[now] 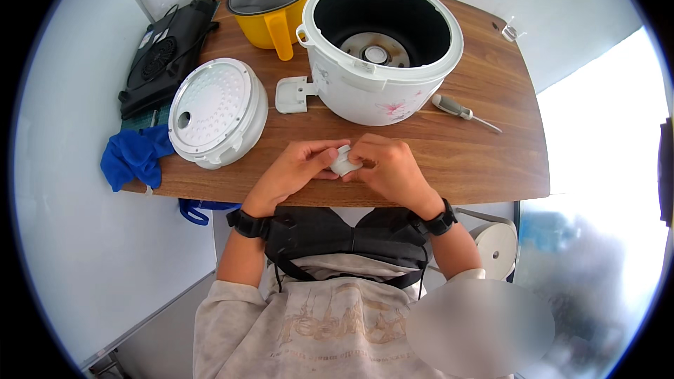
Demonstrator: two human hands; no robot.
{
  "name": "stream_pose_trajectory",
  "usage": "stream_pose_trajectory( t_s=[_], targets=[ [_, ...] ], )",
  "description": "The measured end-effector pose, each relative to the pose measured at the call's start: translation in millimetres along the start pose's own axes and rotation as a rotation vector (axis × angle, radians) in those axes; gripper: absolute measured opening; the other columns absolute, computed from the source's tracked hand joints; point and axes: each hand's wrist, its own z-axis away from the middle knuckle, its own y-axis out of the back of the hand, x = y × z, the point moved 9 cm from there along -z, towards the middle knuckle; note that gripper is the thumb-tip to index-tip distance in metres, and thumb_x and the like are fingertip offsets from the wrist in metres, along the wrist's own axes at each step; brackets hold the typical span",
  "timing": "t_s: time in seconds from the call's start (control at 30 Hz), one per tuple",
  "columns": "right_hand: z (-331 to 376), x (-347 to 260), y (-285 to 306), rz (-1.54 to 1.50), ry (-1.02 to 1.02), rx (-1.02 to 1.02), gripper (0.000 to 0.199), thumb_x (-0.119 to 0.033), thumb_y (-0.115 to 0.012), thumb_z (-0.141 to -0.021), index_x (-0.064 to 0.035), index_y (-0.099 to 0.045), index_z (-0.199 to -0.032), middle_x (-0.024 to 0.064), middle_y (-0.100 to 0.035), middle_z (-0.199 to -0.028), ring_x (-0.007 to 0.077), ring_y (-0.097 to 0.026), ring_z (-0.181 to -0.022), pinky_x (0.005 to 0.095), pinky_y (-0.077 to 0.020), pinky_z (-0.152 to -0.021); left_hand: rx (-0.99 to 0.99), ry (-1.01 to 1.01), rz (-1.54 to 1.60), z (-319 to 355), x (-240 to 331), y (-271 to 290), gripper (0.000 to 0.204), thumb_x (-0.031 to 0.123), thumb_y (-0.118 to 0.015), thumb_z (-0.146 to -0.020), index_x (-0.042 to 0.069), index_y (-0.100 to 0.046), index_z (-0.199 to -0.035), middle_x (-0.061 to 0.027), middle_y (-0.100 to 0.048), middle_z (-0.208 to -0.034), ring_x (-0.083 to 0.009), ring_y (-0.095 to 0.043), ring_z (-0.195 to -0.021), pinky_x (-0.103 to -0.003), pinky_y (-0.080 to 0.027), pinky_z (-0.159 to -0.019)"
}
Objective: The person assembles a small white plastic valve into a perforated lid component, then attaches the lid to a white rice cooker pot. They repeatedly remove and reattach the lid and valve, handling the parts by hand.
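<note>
Between my two hands, just above the near part of the table, is a small white plastic part (343, 162); its exact kind is hard to make out. My left hand (304, 165) pinches it from the left. The fingers of my right hand (382, 163) are closed on its other side. Beyond my hands stands a white rice cooker body (372, 95) with a floral print, lidless, its dark inside and round heating plate (390, 50) showing. Left of it lies the detached white lid (217, 102), with a round hole and a dimpled plate facing up.
A screwdriver (460, 109) lies right of the cooker. Behind at left are a yellow pot (254, 28) with a glass lid, a black appliance (165, 56) and a blue cloth (133, 158). A small clear piece (511, 31) sits at the far right edge.
</note>
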Motion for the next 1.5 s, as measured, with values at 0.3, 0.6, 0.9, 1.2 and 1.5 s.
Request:
stream_pose_trajectory(
  t_s=[0.3, 0.6, 0.9, 1.2, 1.5],
  targets=[
    [2.0, -13.9, 2.8, -0.015, 0.084, -0.144, 0.024, -0.006, -0.080, -0.069, -0.0023, -0.059, -0.081, 0.0105, -0.062, -0.080, 0.0345, -0.061, -0.076, 0.0414, -0.0482, -0.066, -0.149, 0.018, -0.098, -3.0, -4.8, -2.2, 0.046, 0.014, -0.068, -0.096, 0.002, -0.057, -0.138, -0.0067, -0.069, -0.114, -0.0100, -0.062, -0.100, -0.026, -0.050, -0.090],
    [11.0, -20.4, -4.6, 0.129, 0.166, -0.090, 0.025, -0.004, -0.076, -0.072, -0.0061, -0.061, -0.093, 0.0096, -0.061, -0.086, 0.0321, -0.063, -0.077, 0.0417, -0.0516, -0.064, -0.024, 0.036, 0.010, -0.2, -3.4, 1.8, 0.035, 0.011, -0.069, -0.094, -0.001, -0.062, -0.126, -0.0058, -0.068, -0.112, -0.0115, -0.063, -0.100, -0.025, -0.051, -0.090],
    [18.1, -1.3, 9.8, 0.232, -0.088, -0.061, 0.021, -0.004, -0.071, -0.075, -0.0072, -0.059, -0.092, 0.0093, -0.063, -0.089, 0.0342, -0.064, -0.079, 0.0433, -0.0513, -0.065, 0.098, 0.039, 0.247, 1.1, -8.5, 12.8, 0.029, 0.018, -0.055, -0.103, 0.002, -0.056, -0.128, -0.0077, -0.064, -0.114, -0.0175, -0.066, -0.101, -0.034, -0.057, -0.091],
    [21.7, 33.5, 38.0, 0.321, -0.216, -0.006, 0.019, 0.003, -0.065, -0.077, -0.0028, -0.058, -0.094, 0.0158, -0.064, -0.087, 0.0390, -0.063, -0.081, 0.0460, -0.0508, -0.072, 0.101, 0.009, 0.251, 0.7, -4.8, 10.3, 0.032, 0.026, -0.052, -0.105, 0.004, -0.054, -0.129, -0.0068, -0.060, -0.120, -0.0158, -0.062, -0.110, -0.034, -0.056, -0.090],
    [16.0, 23.7, 54.4, 0.086, -0.212, 0.026, 0.024, 0.002, -0.063, -0.081, -0.0008, -0.061, -0.105, 0.0164, -0.070, -0.098, 0.0326, -0.068, -0.086, 0.0389, -0.0531, -0.074, 0.094, -0.003, 0.209, 0.9, 1.3, 6.4, 0.034, 0.024, -0.051, -0.105, 0.005, -0.054, -0.134, -0.0068, -0.060, -0.121, -0.0151, -0.061, -0.111, -0.033, -0.056, -0.092]
  ],
)
